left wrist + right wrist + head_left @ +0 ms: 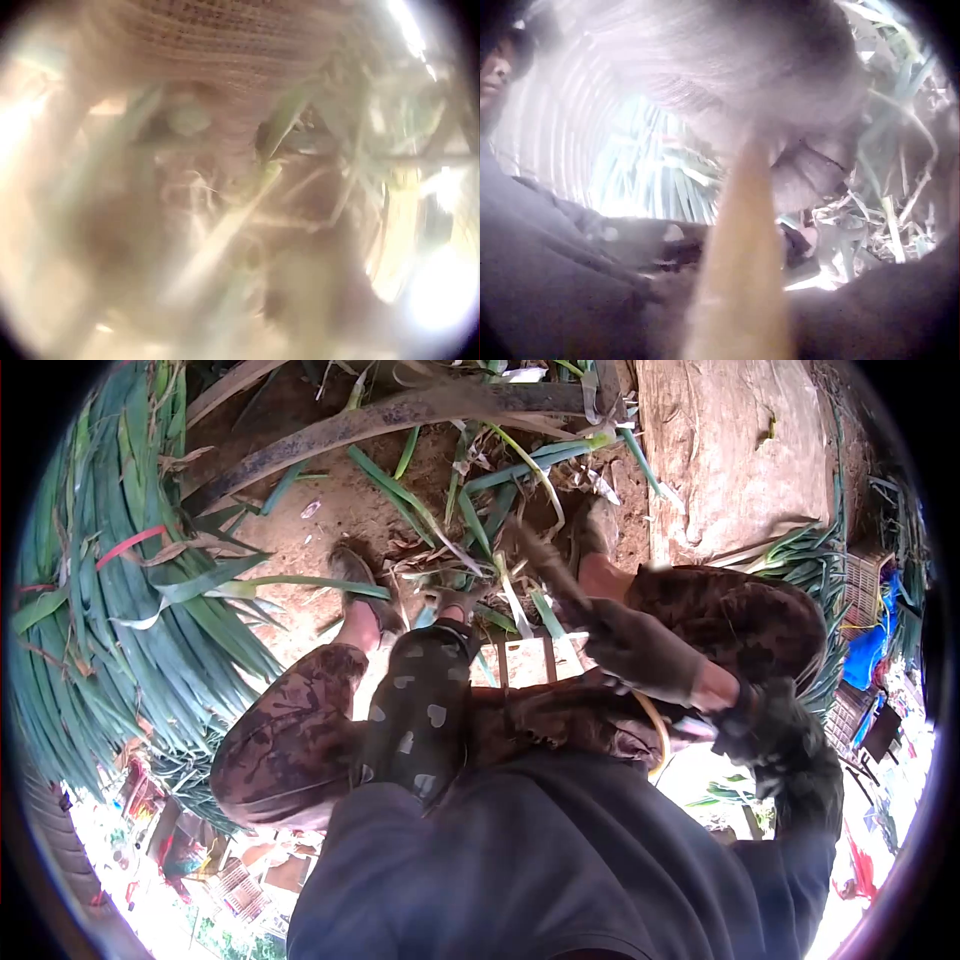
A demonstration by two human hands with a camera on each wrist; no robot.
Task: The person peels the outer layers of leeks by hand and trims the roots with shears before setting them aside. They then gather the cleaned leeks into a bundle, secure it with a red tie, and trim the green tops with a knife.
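Gloved and bent round a pale wooden handle (pixel 742 262), my right hand (pixel 645 655) (pixel 795 82) grips a tool. Its long dark end (pixel 545 565) points up and left over the leaf litter in the head view, and its yellowish tail (pixel 660 735) curves below the hand. My left hand (pixel 455 600), also gloved, reaches down between the feet among green leaves. In the left wrist view the knitted glove (pixel 217 45) is blurred, with a green and white stalk (pixel 262 180) just below it. Whether the left fingers hold the stalk is unclear.
A big bundle of long green leaves (pixel 110 590) with a red tie stands at the left. Across the top lies a curved dark strip (pixel 380 425). A broad wooden board (pixel 735 450) lies at the upper right. Loose leaves and stalks cover the soil around the feet.
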